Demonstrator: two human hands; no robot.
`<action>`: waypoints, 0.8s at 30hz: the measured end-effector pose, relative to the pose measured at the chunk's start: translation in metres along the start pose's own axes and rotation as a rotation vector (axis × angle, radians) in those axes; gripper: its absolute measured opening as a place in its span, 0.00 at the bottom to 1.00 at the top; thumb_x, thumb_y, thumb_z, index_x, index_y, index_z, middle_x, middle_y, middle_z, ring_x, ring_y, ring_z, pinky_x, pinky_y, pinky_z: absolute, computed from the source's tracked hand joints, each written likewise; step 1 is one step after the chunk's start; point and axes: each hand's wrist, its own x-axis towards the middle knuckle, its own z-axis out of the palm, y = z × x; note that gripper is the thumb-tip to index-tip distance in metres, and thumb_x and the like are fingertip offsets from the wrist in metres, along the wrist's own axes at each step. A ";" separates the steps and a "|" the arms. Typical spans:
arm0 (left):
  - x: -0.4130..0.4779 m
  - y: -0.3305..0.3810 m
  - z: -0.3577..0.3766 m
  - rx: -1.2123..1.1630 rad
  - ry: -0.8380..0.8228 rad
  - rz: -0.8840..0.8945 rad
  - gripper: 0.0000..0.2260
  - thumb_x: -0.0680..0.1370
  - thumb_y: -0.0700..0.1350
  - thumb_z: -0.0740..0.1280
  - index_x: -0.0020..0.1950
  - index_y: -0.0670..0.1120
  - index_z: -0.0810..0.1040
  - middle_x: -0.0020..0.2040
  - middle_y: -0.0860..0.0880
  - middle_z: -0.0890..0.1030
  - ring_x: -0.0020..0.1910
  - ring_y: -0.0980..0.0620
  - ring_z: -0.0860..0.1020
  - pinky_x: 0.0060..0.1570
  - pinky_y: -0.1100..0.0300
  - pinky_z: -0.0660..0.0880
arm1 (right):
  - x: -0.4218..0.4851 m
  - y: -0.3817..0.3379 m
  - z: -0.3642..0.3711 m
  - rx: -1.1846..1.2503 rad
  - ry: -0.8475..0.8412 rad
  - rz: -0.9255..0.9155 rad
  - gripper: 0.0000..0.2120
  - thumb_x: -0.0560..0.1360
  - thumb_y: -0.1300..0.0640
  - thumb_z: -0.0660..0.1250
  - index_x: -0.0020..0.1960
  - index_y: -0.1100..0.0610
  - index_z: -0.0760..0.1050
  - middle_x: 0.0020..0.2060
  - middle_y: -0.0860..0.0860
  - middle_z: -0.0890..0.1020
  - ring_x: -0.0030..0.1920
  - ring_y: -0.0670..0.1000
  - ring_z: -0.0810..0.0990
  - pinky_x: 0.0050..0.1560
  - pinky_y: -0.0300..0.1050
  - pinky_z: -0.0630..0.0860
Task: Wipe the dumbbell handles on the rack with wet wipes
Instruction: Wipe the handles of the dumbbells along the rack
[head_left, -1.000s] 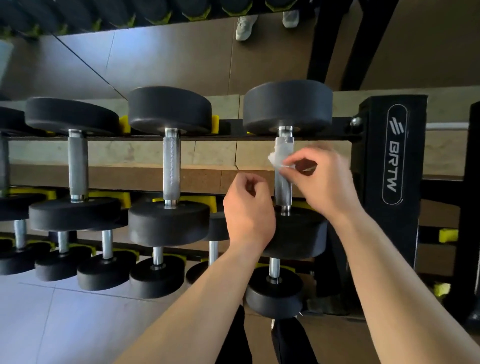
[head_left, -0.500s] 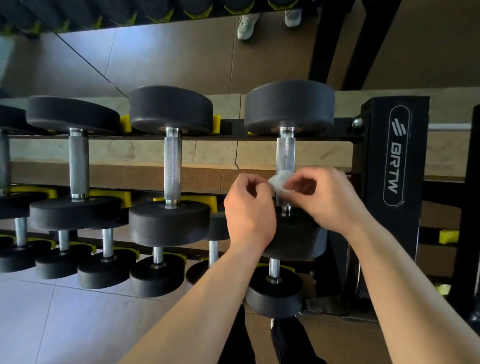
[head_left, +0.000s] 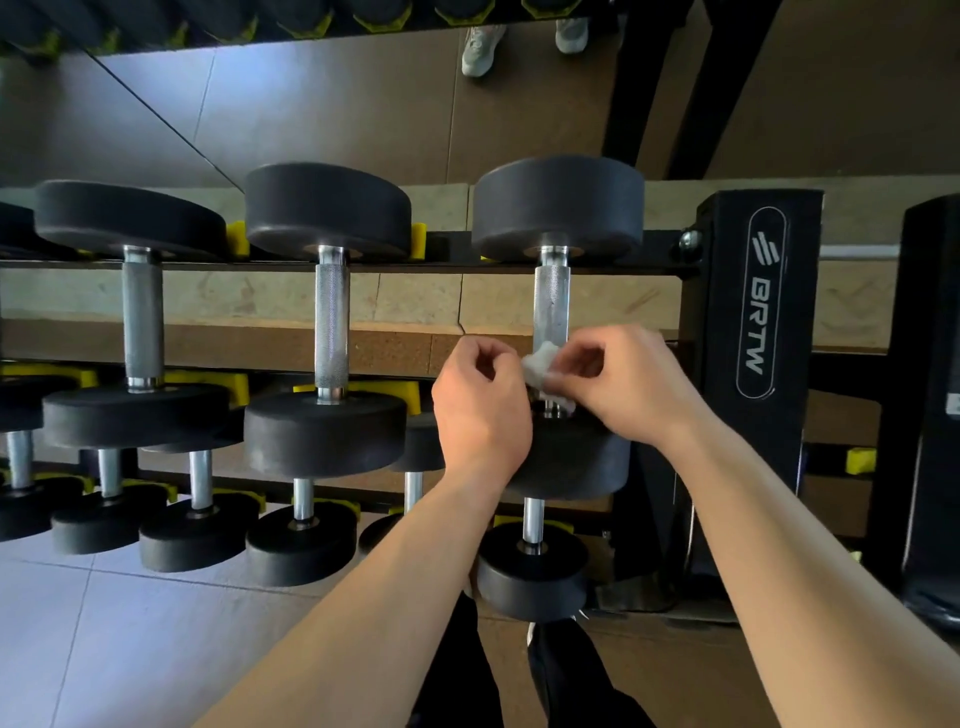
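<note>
A black dumbbell with a knurled steel handle (head_left: 551, 301) lies at the right end of the top rack tier. My right hand (head_left: 631, 387) pinches a crumpled white wet wipe (head_left: 540, 366) against the near end of that handle. Just left of the wipe, my left hand (head_left: 480, 410) hovers with fingers curled and nothing visibly in them. Two more dumbbells with steel handles, the middle handle (head_left: 331, 322) and the left handle (head_left: 143, 317), sit further left on the same tier.
The black rack upright (head_left: 761, 322) marked BRTW stands right of my hands. Smaller dumbbells (head_left: 301, 540) fill the lower tier. A mirror behind reflects a person's white shoes (head_left: 480, 49). Grey floor tiles lie below left.
My right hand has slid the wipe down the handle from near its far end to its near end. My left hand has stayed almost still.
</note>
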 end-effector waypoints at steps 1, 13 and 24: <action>-0.001 0.001 0.000 0.000 0.002 -0.002 0.09 0.80 0.42 0.63 0.44 0.54 0.77 0.41 0.56 0.79 0.40 0.61 0.76 0.35 0.73 0.69 | 0.006 -0.001 -0.001 0.038 0.074 0.002 0.05 0.74 0.52 0.74 0.49 0.51 0.80 0.41 0.41 0.80 0.42 0.38 0.78 0.40 0.29 0.70; -0.003 0.003 -0.001 0.009 0.004 -0.015 0.09 0.81 0.42 0.63 0.44 0.55 0.75 0.42 0.56 0.79 0.42 0.60 0.76 0.37 0.72 0.67 | -0.002 0.016 0.005 0.125 0.071 0.035 0.06 0.73 0.53 0.76 0.46 0.49 0.80 0.40 0.42 0.82 0.40 0.37 0.79 0.39 0.27 0.71; -0.002 0.003 0.001 0.026 0.005 -0.029 0.09 0.80 0.42 0.64 0.44 0.55 0.76 0.43 0.56 0.79 0.43 0.59 0.77 0.40 0.67 0.70 | 0.026 0.004 0.014 0.163 0.579 -0.089 0.09 0.78 0.59 0.69 0.58 0.55 0.82 0.52 0.45 0.83 0.50 0.42 0.81 0.51 0.31 0.76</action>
